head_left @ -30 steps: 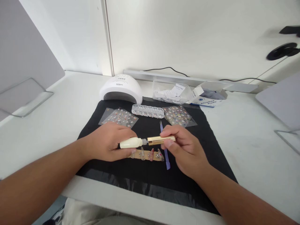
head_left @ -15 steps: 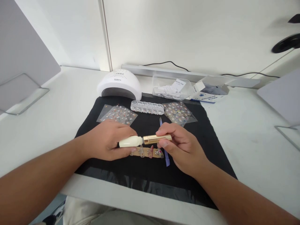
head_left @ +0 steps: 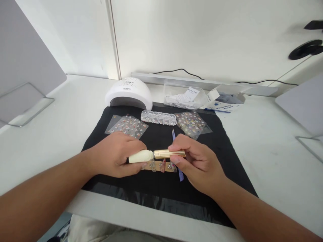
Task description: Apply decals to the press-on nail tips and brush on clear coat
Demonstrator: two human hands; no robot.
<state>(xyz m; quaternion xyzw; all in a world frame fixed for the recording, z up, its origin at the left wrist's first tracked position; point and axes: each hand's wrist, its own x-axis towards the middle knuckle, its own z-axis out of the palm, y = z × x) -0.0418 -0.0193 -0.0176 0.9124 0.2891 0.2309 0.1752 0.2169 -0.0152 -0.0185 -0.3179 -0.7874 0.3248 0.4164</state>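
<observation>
My left hand [head_left: 114, 154] is closed around a pale yellow nail polish bottle [head_left: 140, 156], held nearly on its side with the neck toward the right. Between thumb and fingers, my right hand [head_left: 202, 163] grips the bottle's ribbed gold cap [head_left: 163, 154]. Cap and bottle neck meet end to end; whether the thread is engaged I cannot tell. Below them lies a tan strip [head_left: 157, 166] bearing several decorated false nails, its left end hidden by my left hand. Purple tweezers [head_left: 181, 175] rest on the black mat [head_left: 151, 188], partly covered by my right hand.
At the back left stands a white nail lamp [head_left: 128, 89]. A clear rhinestone case [head_left: 158, 118] lies between left sticker sheets [head_left: 126, 126] and right sticker sheets [head_left: 193, 122]. Behind are a clear plastic bin [head_left: 174, 101] and an alcohol pad box [head_left: 224, 104]. Wire stands flank both sides.
The camera view has tilted a little, so most things sit slightly lower. Both hands keep the same grip on the bottle and cap.
</observation>
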